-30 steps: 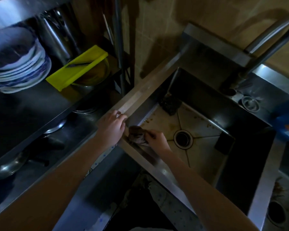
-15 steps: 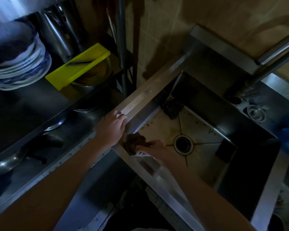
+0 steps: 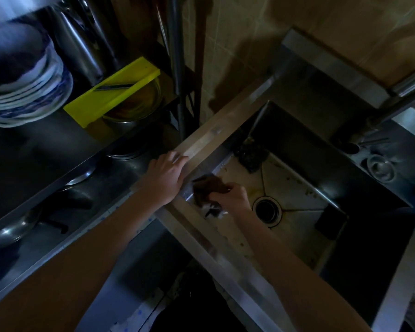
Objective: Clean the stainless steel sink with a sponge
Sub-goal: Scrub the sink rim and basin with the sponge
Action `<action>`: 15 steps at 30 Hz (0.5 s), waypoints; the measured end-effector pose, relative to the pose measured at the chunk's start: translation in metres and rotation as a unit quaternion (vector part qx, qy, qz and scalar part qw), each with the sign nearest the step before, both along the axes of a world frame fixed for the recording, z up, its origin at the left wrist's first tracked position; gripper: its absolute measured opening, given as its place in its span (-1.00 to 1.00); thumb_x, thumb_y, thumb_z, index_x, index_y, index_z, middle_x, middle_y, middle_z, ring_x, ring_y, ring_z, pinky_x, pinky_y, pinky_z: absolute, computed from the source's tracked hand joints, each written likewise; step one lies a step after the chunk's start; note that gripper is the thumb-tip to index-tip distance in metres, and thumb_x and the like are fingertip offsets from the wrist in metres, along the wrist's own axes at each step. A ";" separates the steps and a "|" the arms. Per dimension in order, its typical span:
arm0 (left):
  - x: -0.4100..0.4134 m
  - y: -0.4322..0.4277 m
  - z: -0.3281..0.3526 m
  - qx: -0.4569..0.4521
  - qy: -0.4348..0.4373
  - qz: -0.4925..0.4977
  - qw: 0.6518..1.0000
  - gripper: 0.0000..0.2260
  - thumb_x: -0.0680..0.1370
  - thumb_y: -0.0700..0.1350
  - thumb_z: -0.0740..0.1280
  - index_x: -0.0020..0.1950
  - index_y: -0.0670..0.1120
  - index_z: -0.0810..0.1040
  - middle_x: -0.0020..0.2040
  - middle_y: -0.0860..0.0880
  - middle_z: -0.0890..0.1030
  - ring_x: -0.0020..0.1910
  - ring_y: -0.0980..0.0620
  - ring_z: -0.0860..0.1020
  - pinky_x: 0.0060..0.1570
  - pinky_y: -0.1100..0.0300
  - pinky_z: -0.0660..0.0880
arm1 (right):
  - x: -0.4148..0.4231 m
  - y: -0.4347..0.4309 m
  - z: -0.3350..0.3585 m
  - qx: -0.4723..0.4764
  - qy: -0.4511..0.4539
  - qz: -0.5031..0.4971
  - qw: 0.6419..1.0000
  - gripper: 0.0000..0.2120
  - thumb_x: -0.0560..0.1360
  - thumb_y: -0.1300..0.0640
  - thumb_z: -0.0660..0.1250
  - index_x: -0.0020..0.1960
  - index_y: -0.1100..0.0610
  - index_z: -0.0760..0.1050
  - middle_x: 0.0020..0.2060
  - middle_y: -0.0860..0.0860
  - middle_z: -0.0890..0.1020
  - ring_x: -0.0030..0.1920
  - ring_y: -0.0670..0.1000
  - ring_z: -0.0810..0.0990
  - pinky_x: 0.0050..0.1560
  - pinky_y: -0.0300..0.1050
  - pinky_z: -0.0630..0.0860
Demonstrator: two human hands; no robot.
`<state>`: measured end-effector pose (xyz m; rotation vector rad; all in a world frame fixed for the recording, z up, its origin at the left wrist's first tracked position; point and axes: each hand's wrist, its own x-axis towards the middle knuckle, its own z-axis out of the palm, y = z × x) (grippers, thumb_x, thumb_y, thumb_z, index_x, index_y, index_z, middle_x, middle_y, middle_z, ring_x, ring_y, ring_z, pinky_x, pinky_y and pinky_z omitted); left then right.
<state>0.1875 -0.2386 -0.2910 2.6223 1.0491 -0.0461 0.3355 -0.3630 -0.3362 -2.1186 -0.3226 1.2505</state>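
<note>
Two hands: both work at the sink (image 3: 295,238), on the rack side of its drain (image 3: 267,209).
Right hand (image 3: 233,197): reaches down inside the basin, just beside the drain, fingers curled tight round the sponge (image 3: 209,188).
Sponge: dark brown, held at the fingertips on the side of the hand away from the drain, pressed against the inner wall just under the rim; a bit of white foam (image 3: 213,212) clings below it.
Left hand (image 3: 165,178): lies on the sink's rim, farther from the drain than the sponge, fingers stretched flat along the metal and holding nothing.
Basin floor: stained brown around the drain.
Dark clump (image 3: 249,156): sits in the corner beyond the drain.
Black square piece (image 3: 330,222): lies on the drain's opposite side from the hands.
</note>
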 end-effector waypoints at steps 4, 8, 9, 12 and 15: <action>0.009 0.009 -0.002 0.004 0.017 -0.030 0.999 -0.65 0.62 -0.05 0.12 0.41 0.00 0.32 0.41 -0.05 0.35 0.36 -0.08 0.34 0.29 -0.06 0.30 | 0.018 0.013 -0.008 -0.007 -0.109 -0.090 0.990 -0.58 0.32 0.09 0.51 0.11 0.19 0.52 -0.23 0.00 0.55 -0.36 -0.16 0.47 -0.46 -0.33 0.34; 0.013 0.016 -0.005 0.017 0.030 -0.031 0.999 -0.69 0.61 -0.04 0.15 0.35 0.01 0.39 0.38 0.01 0.39 0.29 -0.05 0.42 0.21 -0.01 0.37 | 0.025 0.037 -0.012 0.008 -0.131 -0.129 0.983 -0.60 0.35 0.10 0.47 0.14 0.21 0.54 -0.07 0.14 0.65 -0.16 0.06 0.63 -0.22 -0.08 0.60; 0.013 0.017 -0.006 0.020 0.025 -0.034 0.999 -0.72 0.61 -0.03 0.15 0.31 0.01 0.42 0.36 0.02 0.42 0.25 -0.03 0.45 0.18 0.00 0.40 | 0.024 0.043 -0.013 0.012 -0.128 -0.141 0.982 -0.61 0.36 0.11 0.46 0.14 0.22 0.55 -0.04 0.17 0.66 -0.06 0.13 0.64 -0.07 0.01 0.62; 0.010 0.019 -0.009 0.018 0.014 -0.040 0.999 -0.75 0.61 -0.03 0.16 0.27 0.01 0.45 0.35 0.03 0.45 0.24 0.02 0.47 0.17 0.01 0.42 | 0.013 0.061 -0.013 0.032 -0.103 -0.149 0.983 -0.67 0.35 0.15 0.47 0.08 0.24 0.58 -0.07 0.18 0.67 -0.08 0.13 0.64 -0.07 -0.02 0.61; 0.009 0.017 -0.010 -0.003 0.002 -0.024 1.000 -0.71 0.60 -0.07 0.17 0.31 0.01 0.44 0.40 0.02 0.39 0.34 -0.01 0.39 0.28 -0.03 0.34 | -0.009 0.067 -0.015 0.026 -0.095 -0.122 0.988 -0.73 0.34 0.17 0.46 0.01 0.24 0.60 -0.11 0.17 0.67 -0.15 0.11 0.63 -0.17 -0.13 0.56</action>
